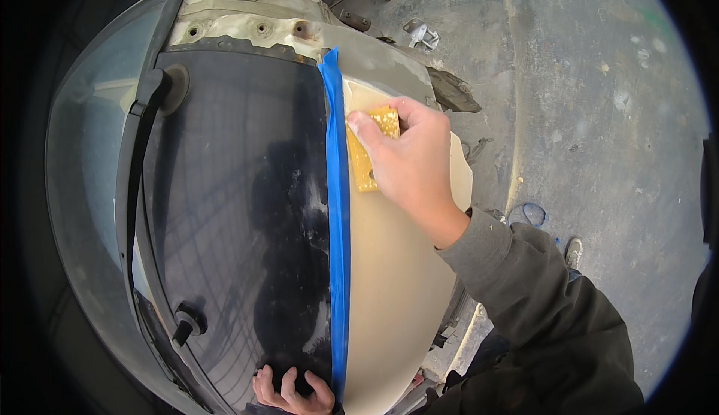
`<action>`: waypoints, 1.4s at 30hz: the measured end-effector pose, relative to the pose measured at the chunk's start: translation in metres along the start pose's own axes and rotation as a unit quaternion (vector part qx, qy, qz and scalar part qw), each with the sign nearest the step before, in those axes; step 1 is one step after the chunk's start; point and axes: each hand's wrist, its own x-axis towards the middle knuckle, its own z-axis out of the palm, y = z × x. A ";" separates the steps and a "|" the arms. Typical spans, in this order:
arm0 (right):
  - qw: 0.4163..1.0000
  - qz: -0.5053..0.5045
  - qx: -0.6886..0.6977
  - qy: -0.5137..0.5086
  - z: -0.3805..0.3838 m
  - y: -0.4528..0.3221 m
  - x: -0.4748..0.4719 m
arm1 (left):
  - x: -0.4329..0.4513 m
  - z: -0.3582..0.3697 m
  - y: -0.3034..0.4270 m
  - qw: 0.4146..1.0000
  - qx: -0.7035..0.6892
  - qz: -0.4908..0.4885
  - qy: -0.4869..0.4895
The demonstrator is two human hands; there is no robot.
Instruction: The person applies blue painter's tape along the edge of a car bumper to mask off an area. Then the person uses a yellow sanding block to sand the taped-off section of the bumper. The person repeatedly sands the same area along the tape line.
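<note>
My right hand (418, 151) grips a yellow sanding block (371, 156) speckled with pale dust. Its thumb presses on the near face, and the block lies flat against a smooth beige body panel (393, 280) of a vehicle. Blue masking tape (338, 218) runs lengthwise along the seam, just left of the block. On the other side of the tape is a glossy black panel (236, 179) with whitish dust smears. At the bottom edge my left hand (295, 392) rests its fingertips, spread, on that black panel beside the tape; the rest of that hand is cut off.
A wiper arm (137, 123) and a black nozzle-like fitting (188, 322) stick up from the black panel, next to the windscreen (101, 117). Exposed body metal with bolt holes (261, 27) lies at the far end. A metal bracket (421, 34) sits on the concrete floor (590, 106).
</note>
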 end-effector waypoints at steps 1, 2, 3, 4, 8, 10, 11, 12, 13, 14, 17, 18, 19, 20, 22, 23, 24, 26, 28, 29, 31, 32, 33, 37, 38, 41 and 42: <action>1.000 0.007 0.008 -0.015 -0.001 0.000 -0.003 | 0.000 -0.001 0.000 1.000 0.000 -0.001 0.000; 0.999 0.014 0.015 -0.030 -0.005 0.001 -0.009 | 0.000 -0.002 -0.001 1.000 0.000 -0.001 0.000; 0.999 0.018 0.022 -0.042 -0.008 -0.001 -0.011 | 0.001 0.000 0.000 1.000 -0.001 -0.001 0.005; 1.000 0.015 0.015 -0.020 -0.005 -0.003 -0.001 | -0.001 0.000 -0.001 1.000 0.002 0.000 0.004; 1.000 0.023 0.004 -0.006 -0.002 -0.005 0.007 | 0.000 0.002 0.001 1.000 -0.002 -0.005 0.003; 0.999 0.019 0.010 -0.025 -0.003 -0.004 0.002 | 0.000 -0.001 0.001 1.000 0.010 -0.003 0.001; 0.999 0.010 0.012 -0.029 -0.004 -0.006 0.004 | 0.001 -0.002 0.001 1.000 0.016 -0.001 0.001; 0.999 0.006 0.012 -0.032 -0.005 -0.004 0.002 | 0.001 -0.002 0.001 1.000 0.011 -0.002 0.000; 1.000 0.007 0.012 -0.021 -0.004 -0.004 0.002 | 0.000 -0.001 0.001 1.000 0.006 -0.002 -0.001; 1.000 0.007 0.012 -0.011 -0.001 -0.003 0.004 | 0.000 0.000 0.001 1.000 0.002 -0.003 -0.002; 0.999 0.044 0.010 -0.011 -0.001 0.000 -0.007 | 0.000 -0.001 0.001 1.000 0.008 0.002 -0.002; 0.998 0.058 0.011 -0.014 -0.001 -0.001 -0.009 | 0.001 -0.001 0.001 1.000 0.006 0.002 0.000; 0.999 0.038 0.008 -0.003 0.000 -0.004 -0.002 | 0.001 -0.002 0.001 1.000 0.004 0.001 0.001; 1.000 0.019 0.005 0.008 0.003 -0.007 0.009 | 0.002 -0.002 0.002 1.000 0.003 0.001 0.003; 1.000 0.009 0.007 0.020 0.004 -0.008 0.018 | 0.001 0.000 0.003 1.000 0.002 0.000 0.001; 1.000 0.016 0.013 0.020 0.003 -0.007 0.020 | 0.001 0.000 0.003 1.000 0.002 0.000 -0.001; 0.999 0.022 0.022 0.018 0.005 -0.007 0.021 | 0.001 -0.001 0.002 1.000 0.004 0.000 0.000; 1.000 0.024 0.004 -0.006 0.004 -0.004 0.012 | 0.001 -0.003 0.000 1.000 0.007 0.002 0.002; 1.000 0.019 0.003 0.012 0.005 -0.007 0.015 | 0.001 -0.001 0.001 1.000 0.007 -0.001 0.002; 0.999 0.015 0.014 0.037 0.010 -0.010 0.027 | 0.001 0.000 0.001 1.000 0.006 -0.003 0.002; 0.999 0.012 0.016 0.045 0.012 -0.009 0.026 | 0.000 -0.001 0.001 1.000 0.007 -0.001 0.000; 0.999 0.014 0.005 0.031 0.009 -0.003 0.015 | 0.000 -0.001 0.000 1.000 0.007 0.000 -0.001; 1.000 0.012 -0.007 0.017 0.005 -0.005 0.011 | 0.001 -0.001 0.001 1.000 0.010 -0.001 -0.003; 0.999 0.022 -0.026 0.032 0.008 -0.013 0.026 | 0.001 -0.001 0.000 1.000 0.008 -0.002 -0.003; 0.999 0.030 -0.021 0.030 0.009 -0.010 0.024 | 0.000 -0.001 -0.001 1.000 0.004 -0.002 -0.001; 0.999 0.003 -0.033 0.013 0.005 -0.010 0.019 | 0.001 -0.001 0.001 1.000 0.000 -0.007 0.006; 0.999 -0.007 -0.041 0.007 0.003 -0.010 0.015 | 0.001 -0.001 0.000 1.000 0.002 -0.004 0.005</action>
